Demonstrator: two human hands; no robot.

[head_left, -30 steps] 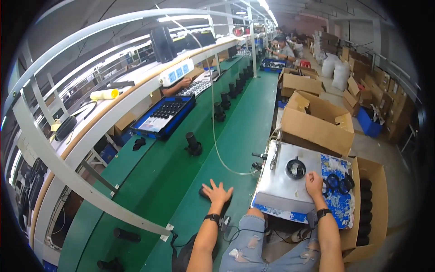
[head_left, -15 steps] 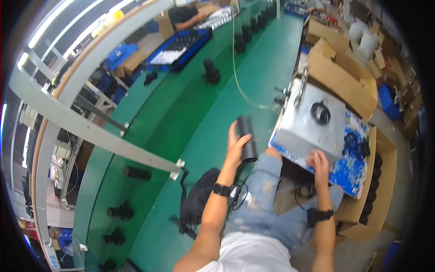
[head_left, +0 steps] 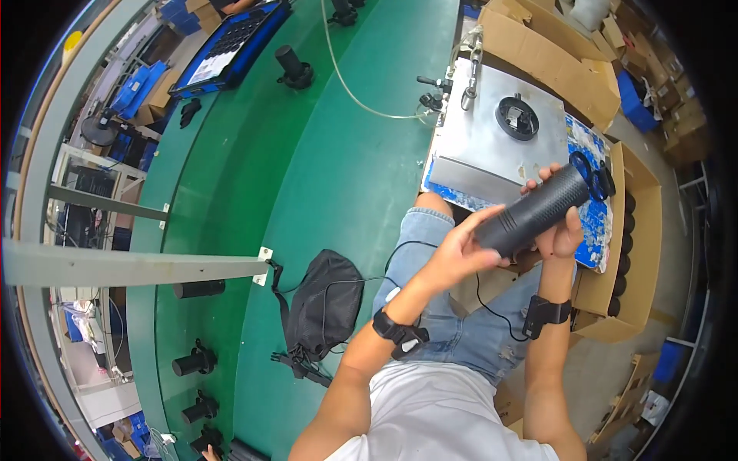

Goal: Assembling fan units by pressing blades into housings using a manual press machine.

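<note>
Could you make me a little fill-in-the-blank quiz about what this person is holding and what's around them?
1. Both hands, left hand and right hand, hold one black ____.
2. The long work surface is coloured ____.
3. A black bag lies on that surface to the person's ____.

Missing words: cylinder; green; left

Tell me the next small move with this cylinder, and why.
Probably carry the black cylinder up to the round fixture on the metal plate: both hands, left and right, hold it tilted just below the plate.
</note>
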